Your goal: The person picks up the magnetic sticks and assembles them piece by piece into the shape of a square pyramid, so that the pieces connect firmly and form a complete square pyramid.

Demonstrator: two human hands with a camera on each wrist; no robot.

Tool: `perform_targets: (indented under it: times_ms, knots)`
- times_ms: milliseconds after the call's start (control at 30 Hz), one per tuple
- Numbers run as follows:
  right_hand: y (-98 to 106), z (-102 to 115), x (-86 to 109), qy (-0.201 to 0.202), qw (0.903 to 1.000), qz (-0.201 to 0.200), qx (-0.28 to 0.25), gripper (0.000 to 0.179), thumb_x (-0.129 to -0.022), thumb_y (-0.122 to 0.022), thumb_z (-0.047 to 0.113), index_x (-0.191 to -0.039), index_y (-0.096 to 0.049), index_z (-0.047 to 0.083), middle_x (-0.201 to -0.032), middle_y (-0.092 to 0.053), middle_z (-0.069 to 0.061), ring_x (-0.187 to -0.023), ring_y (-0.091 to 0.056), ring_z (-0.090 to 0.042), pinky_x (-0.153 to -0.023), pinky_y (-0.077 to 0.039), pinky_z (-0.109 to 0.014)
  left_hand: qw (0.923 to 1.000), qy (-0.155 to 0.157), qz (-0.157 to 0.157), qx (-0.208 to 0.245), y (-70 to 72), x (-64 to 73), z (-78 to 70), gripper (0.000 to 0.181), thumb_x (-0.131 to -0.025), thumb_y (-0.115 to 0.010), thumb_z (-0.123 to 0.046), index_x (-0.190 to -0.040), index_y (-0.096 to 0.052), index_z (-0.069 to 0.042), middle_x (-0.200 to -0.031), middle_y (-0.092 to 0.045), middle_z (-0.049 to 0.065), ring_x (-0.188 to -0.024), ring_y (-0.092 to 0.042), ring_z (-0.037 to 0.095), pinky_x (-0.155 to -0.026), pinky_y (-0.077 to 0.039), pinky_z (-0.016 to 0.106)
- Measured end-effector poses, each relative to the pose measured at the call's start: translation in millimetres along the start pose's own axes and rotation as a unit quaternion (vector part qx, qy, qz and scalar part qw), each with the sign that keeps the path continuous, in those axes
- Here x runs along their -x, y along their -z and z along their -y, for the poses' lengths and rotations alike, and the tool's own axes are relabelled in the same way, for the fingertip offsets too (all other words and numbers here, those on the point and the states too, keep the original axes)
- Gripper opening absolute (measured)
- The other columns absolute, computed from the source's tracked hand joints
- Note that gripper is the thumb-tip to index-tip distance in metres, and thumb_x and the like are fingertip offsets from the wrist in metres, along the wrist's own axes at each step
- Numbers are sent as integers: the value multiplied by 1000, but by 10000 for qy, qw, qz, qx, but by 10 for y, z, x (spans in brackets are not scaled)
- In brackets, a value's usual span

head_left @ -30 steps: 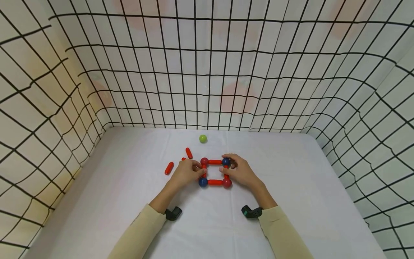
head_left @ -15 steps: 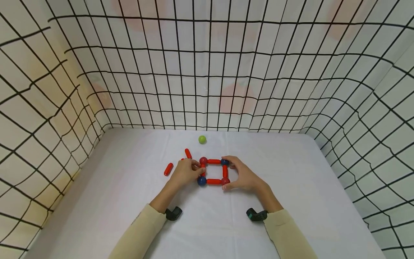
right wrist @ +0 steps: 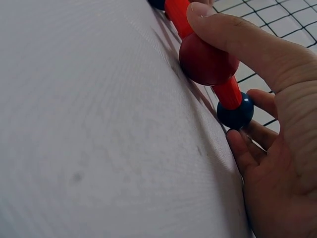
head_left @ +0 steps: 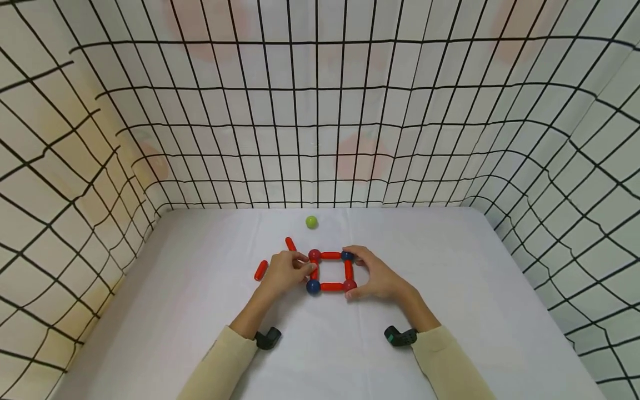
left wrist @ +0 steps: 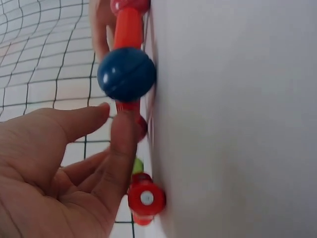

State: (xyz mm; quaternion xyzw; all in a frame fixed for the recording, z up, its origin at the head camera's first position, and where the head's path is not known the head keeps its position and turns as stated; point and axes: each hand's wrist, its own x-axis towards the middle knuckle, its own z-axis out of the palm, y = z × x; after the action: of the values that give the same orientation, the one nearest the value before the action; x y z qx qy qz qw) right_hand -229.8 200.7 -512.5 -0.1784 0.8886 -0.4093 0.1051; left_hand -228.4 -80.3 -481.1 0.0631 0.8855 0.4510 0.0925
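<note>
The square (head_left: 332,287), four red rods (head_left: 348,271) joining glossy balls (head_left: 313,286), blue and red in diagonal pairs, lies on the desk (head_left: 450,328) roughly midway between its side edges. The left grip (head_left: 285,271) pinches the square's left rod; the right grip (head_left: 384,278), spread wide, holds both right-hand balls

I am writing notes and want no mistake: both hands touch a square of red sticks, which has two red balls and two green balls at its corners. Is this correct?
Not fully: the near left ball and the far right ball are blue, not green, as the head view shows. The rest is correct.
</note>
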Motion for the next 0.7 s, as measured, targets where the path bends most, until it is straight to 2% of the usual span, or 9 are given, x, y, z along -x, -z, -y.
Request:
perform_targets:
  times_ms: [233,400,467,600,700]
  knots:
    - [2,2,-28,-145,9998,-14,125,109,-61,-96,53,-153,-40,41,-158,-41,6,-139,-49,-25,-111,-48,-52,9992,51,-385,2,198,-5,-13,30,-96,-75,-29,-116,-72,-8,-78,-71,1,-64,-66,14,-58,-53,25]
    - [44,-8,-21,-13,9996,-128,268,108,-62,-95,55,-153,-39,43,-158,-42,7,-138,-50,-24,-111,-49,-53,9948,63,-987,-258,427,9,-11,22,-96,-74,-29,-108,-75,-11,-89,-74,5,-73,-66,18,-61,-54,26]
    - [63,-8,-30,41,9996,-101,265,108,-63,-95,54,-154,-39,42,-158,-42,5,-138,-50,-26,-111,-48,-53,9926,79,-1106,-504,535,-1,47,22,-96,-73,-31,-106,-75,-12,-93,-74,6,-76,-64,19,-60,-53,26]
    - [38,-33,-39,116,9998,-2,164,108,-64,-95,53,-155,-39,37,-160,-41,2,-139,-49,-28,-113,-46,-53,9902,244,-1011,-933,709,30,215,27,-94,-75,-33,-108,-73,-10,-96,-72,8,-80,-61,21,-59,-50,27]
    - [-8,-63,-28,143,9998,37,114,108,-65,-94,54,-155,-38,36,-160,-41,2,-139,-49,-28,-114,-46,-53,9894,464,-802,-1120,761,91,312,35,-90,-79,-34,-111,-70,-7,-96,-70,10,-78,-60,22,-60,-50,28]
